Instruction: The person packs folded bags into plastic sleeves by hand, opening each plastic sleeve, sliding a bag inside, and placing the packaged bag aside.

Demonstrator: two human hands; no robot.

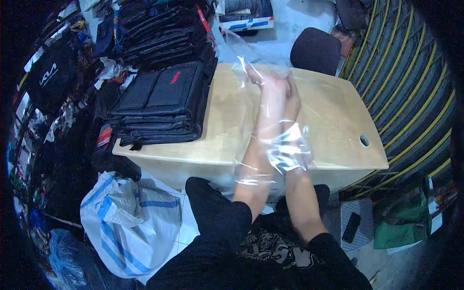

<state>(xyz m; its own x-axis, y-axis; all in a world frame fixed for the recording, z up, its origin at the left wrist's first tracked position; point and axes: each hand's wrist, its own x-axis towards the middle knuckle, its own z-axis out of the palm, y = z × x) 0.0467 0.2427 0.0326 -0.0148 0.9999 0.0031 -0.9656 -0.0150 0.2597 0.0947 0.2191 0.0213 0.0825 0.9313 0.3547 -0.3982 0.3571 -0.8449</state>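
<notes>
A clear plastic bag (290, 150) covers both my hands and forearms above the wooden table, its mouth lying around my forearms. Inside it, my left hand (271, 83) reaches forward, its fingers parted and slightly blurred by the film's glare. Close against it on the right is my right hand (293, 98), partly hidden behind the left, with its fingers hard to make out. To the left of the hands lies a stack of black folded fabric bags (164, 99), the top one bearing a small red label.
The light wooden table (333, 116) has a round cable hole near its right corner. More black bags (159, 38) are piled behind the stack. A white and blue sack (128, 232) stands on the floor at left. A dark chair (315, 50) stands behind, and a ribbed shutter (411, 87) is at right.
</notes>
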